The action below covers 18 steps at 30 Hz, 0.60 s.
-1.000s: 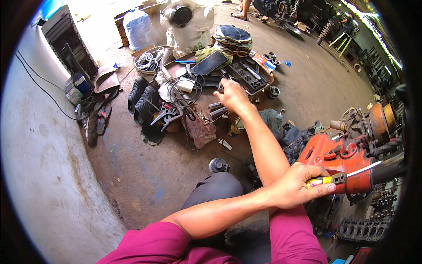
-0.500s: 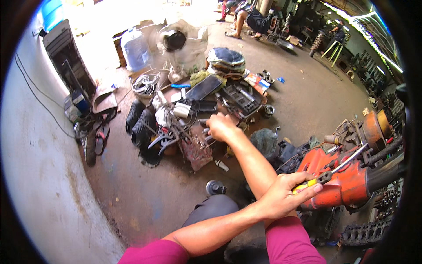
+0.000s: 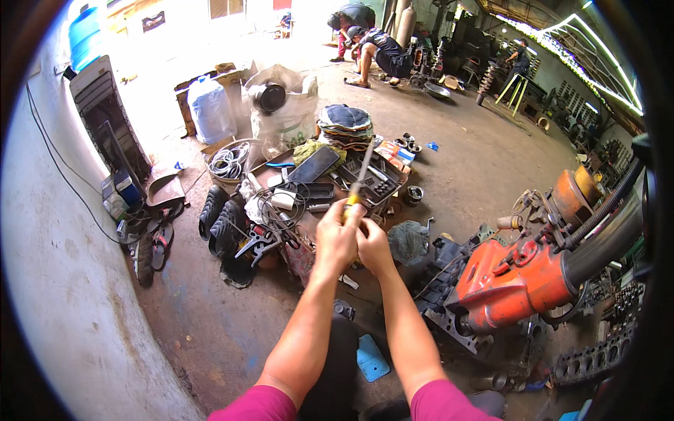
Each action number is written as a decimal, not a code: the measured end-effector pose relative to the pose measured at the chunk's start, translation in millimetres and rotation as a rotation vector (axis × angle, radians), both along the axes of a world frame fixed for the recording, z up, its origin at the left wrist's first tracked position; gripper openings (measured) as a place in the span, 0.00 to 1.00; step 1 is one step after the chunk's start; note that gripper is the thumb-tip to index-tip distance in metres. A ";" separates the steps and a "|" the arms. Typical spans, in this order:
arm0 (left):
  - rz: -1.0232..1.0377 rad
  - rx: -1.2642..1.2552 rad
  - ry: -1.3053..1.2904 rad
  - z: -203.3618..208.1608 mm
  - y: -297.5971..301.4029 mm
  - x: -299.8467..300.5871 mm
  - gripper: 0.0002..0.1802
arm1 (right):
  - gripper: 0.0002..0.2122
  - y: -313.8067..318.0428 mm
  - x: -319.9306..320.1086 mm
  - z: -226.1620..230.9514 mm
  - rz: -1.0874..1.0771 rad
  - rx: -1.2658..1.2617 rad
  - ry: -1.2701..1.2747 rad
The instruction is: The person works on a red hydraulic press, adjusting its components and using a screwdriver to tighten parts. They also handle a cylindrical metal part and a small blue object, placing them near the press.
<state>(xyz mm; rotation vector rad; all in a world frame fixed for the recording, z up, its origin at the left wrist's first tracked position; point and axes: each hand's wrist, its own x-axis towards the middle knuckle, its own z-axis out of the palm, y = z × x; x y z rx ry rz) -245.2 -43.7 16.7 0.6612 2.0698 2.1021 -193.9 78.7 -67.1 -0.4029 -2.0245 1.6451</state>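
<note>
At the frame's centre we are seeing the left hand (image 3: 335, 235) and right hand (image 3: 372, 245) pressing together, both grips closing around the yellow handle of a screwdriver (image 3: 359, 179), its shaft pointing up toward the tool pile (image 3: 302, 189) on the floor. We judge the tool is being readied; the next move calls for bringing it to the orange engine (image 3: 523, 277) at right.
</note>
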 end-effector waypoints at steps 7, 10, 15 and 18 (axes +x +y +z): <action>0.210 -0.627 0.030 -65.7 -3.7 -62.7 0.25 | 0.10 -47.8 151.2 -34.7 -0.136 -0.555 0.133; 0.222 -0.643 0.096 -72.7 -0.4 -62.3 0.25 | 0.09 -54.9 184.8 -46.7 -0.232 -0.636 0.088; 0.380 -0.651 0.249 -46.7 5.0 -44.8 0.29 | 0.11 -48.0 207.6 -40.5 -0.343 -0.692 0.134; -0.035 -0.355 0.187 -25.5 12.9 -5.0 0.25 | 0.14 -45.1 214.8 -24.6 -0.385 -0.697 0.192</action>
